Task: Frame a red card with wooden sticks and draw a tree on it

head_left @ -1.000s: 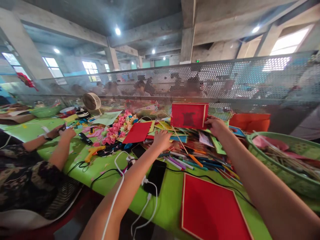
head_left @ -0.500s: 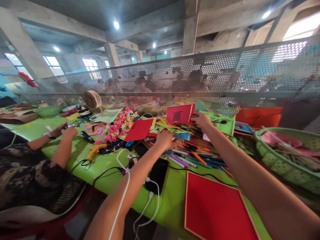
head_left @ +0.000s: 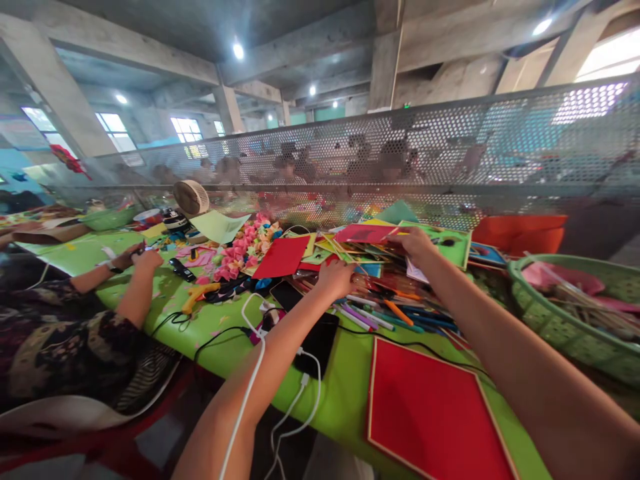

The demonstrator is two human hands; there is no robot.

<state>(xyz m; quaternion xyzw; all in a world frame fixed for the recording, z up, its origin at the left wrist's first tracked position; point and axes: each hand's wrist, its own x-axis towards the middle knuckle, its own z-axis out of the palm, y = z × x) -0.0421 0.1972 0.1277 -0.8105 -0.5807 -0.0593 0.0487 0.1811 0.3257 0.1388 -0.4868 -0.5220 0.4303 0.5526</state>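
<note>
My right hand (head_left: 414, 244) is closed on the right edge of a red card (head_left: 367, 233), which lies almost flat on top of a messy pile of coloured cards. Its fingertips are partly hidden by the card and pile. My left hand (head_left: 336, 280) sits low at the pile's front left, fingers curled down among the papers; what they grip, if anything, is hidden. Just left of it is a plain red sheet (head_left: 281, 258). Nearer me, a large red board (head_left: 433, 407) with a pale border lies flat on the green table (head_left: 345, 407).
Pens (head_left: 367, 316) lie before the pile. A black phone (head_left: 320, 343) and white cables are beneath my left forearm. A green basket (head_left: 565, 327) stands right, pink paper flowers (head_left: 240, 250) and a fan (head_left: 191, 198) left. A co-worker's hands (head_left: 137, 257) are farther left.
The red card has come down from upright to nearly flat on the pile, with my right hand lowering it. My left hand has stayed by the pile. The view has shifted slightly.
</note>
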